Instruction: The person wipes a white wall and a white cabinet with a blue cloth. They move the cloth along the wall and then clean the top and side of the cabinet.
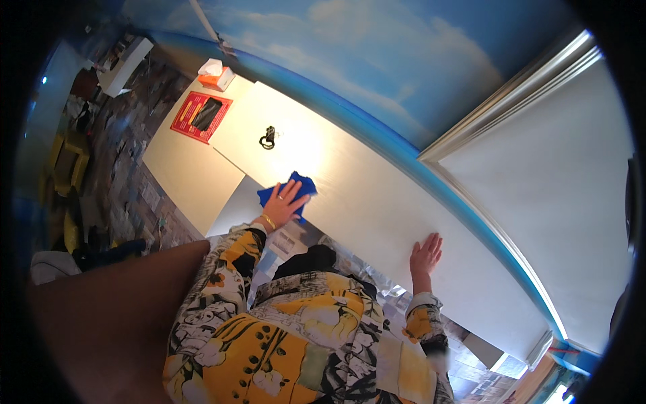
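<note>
A crumpled blue cloth (304, 185) lies near the front edge of a long white tabletop (353, 207). Over it is my left hand (282, 204), fingers spread, pressing the cloth down against the surface. Some of the cloth is hidden beneath the palm and fingers. My right hand (426, 255) rests flat on the same tabletop, farther right, with nothing in it and the thumb apart from the fingers. Behind the cloth sits a small black looped object (269, 137) under a bright glare; its kind is unclear.
At the left end are a red printed mat (187, 117) bearing writing, a dark flat item (207, 114) on it, and an orange-and-white tissue box (217, 78). A sky-painted wall (363, 60) runs along the back. A brown panel (126, 308) stands close to my left. Yellow chairs (70, 161) are beyond.
</note>
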Demonstrator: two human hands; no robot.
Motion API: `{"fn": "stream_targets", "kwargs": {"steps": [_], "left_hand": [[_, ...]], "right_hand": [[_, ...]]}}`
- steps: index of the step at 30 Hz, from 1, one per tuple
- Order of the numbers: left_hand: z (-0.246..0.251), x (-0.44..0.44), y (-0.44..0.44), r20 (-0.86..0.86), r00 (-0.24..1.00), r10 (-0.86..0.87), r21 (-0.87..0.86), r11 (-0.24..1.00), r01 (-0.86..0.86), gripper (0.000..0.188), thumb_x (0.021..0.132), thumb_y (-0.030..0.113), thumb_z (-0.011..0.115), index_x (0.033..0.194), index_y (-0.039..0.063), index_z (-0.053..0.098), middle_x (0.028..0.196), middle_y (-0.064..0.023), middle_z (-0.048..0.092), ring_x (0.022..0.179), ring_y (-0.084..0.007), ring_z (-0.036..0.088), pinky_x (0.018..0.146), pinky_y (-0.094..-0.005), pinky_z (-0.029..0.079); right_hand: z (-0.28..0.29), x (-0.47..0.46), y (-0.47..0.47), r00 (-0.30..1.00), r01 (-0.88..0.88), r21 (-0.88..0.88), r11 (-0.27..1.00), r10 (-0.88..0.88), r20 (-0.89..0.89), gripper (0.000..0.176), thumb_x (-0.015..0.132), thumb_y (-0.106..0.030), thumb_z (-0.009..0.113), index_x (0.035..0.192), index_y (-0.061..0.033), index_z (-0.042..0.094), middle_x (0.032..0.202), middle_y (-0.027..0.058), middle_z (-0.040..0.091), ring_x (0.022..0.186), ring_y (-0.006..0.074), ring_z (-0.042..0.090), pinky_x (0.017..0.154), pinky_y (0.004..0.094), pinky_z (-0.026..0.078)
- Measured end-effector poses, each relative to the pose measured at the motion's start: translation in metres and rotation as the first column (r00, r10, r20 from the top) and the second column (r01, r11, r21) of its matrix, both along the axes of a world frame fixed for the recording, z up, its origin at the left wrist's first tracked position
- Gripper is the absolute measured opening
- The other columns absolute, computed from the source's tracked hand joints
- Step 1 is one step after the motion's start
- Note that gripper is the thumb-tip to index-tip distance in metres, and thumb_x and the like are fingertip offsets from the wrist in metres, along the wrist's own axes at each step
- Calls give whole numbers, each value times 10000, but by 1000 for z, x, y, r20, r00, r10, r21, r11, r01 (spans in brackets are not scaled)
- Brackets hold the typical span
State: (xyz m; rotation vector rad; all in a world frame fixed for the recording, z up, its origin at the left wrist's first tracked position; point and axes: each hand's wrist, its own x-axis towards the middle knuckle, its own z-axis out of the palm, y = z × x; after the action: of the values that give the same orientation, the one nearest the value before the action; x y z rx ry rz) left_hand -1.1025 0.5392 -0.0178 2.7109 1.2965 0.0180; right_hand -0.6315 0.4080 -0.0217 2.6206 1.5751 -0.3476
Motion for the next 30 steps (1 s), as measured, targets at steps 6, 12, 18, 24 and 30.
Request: {"fn": "stream_targets", "kwargs": {"steps": [6, 12, 18, 24, 30], "left_hand": [[-7, 80, -35, 102, 966, -239, 33, 971, 236, 906, 731, 334, 808, 1510, 189, 369, 1609, -129, 264, 1493, -324, 214, 1168, -579, 183], [1, 164, -59, 115, 890, -441, -83, 888, 451, 978, 779, 369, 790, 1554, 150, 234, 1623, -65, 238, 1503, -252, 193, 1196, -507, 180], [7, 118, -30, 59, 899, -433, -68, 897, 437, 893, 754, 462, 776, 1494, 135, 398, 1613, -104, 255, 1497, -284, 205, 1180, -528, 199], [7, 72, -17, 58, 963, -264, -28, 964, 266, 922, 727, 422, 793, 1493, 105, 388, 1613, -150, 228, 1494, -326, 198, 1163, -565, 213], [7, 110, -42, 79, 961, -265, -15, 963, 267, 898, 711, 362, 815, 1473, 99, 419, 1603, -151, 246, 1493, -327, 197, 1159, -573, 217]], "right_hand": [[7, -5, 2, 998, 33, -6, 999, -33, -55, 674, 986, -368, 474, 1534, -40, 260, 1629, 127, 184, 1513, 312, 128, 1200, 506, 162], [3, 5, -6, 997, -7, 51, 999, 11, -78, 667, 956, -330, 544, 1519, -63, 308, 1618, 102, 227, 1502, 305, 175, 1188, 490, 204], [-3, 39, -47, 981, -158, 221, 963, 179, -81, 601, 892, -162, 639, 1452, -118, 425, 1561, 102, 346, 1449, 307, 305, 1126, 455, 328], [-6, 69, -117, 997, 63, 243, 968, -50, -58, 573, 903, -173, 617, 1446, -112, 441, 1556, 95, 347, 1453, 297, 299, 1130, 464, 320], [-8, 71, -127, 987, 121, 191, 974, -98, -129, 637, 905, -259, 630, 1468, -61, 408, 1580, 125, 306, 1478, 309, 243, 1175, 445, 263]]}}
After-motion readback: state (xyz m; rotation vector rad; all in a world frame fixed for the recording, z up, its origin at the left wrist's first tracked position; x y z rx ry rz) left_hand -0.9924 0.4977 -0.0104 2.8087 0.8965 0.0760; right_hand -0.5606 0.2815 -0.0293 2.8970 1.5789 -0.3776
